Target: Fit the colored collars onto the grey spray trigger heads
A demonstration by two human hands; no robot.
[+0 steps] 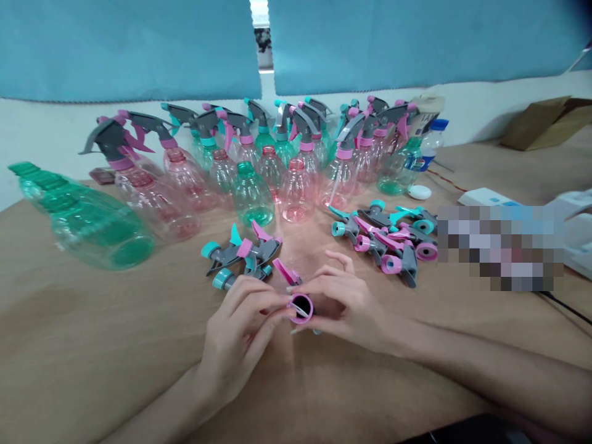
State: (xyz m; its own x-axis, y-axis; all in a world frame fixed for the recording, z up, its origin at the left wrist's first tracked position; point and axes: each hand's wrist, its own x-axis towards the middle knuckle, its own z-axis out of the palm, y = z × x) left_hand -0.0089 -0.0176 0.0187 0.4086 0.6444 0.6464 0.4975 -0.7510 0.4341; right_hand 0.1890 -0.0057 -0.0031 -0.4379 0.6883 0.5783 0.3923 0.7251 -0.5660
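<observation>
In the middle of the table, a spray trigger head with a pink collar [311, 305] is held with its open end facing up toward me. My right hand [354, 305] is closed around the collar from the right, thumb and index finger gripping it. My left hand [240, 330] pinches a thin white washer-like piece [301, 311] at the mouth of the collar, part of it inside. The pink trigger [287, 271] sticks out beyond my fingers. Loose spray trigger heads [250, 250] lie just past my left hand, and another pile [386, 240] lies beyond my right.
Pink and green bottles [253, 197] stand in rows at the back, many with spray heads on. Green bottles [97, 222] lie tilted at left. Right of the rows are a blue-capped bottle [432, 145], a white oval object [419, 192], a cardboard box [536, 123] and a blurred patch.
</observation>
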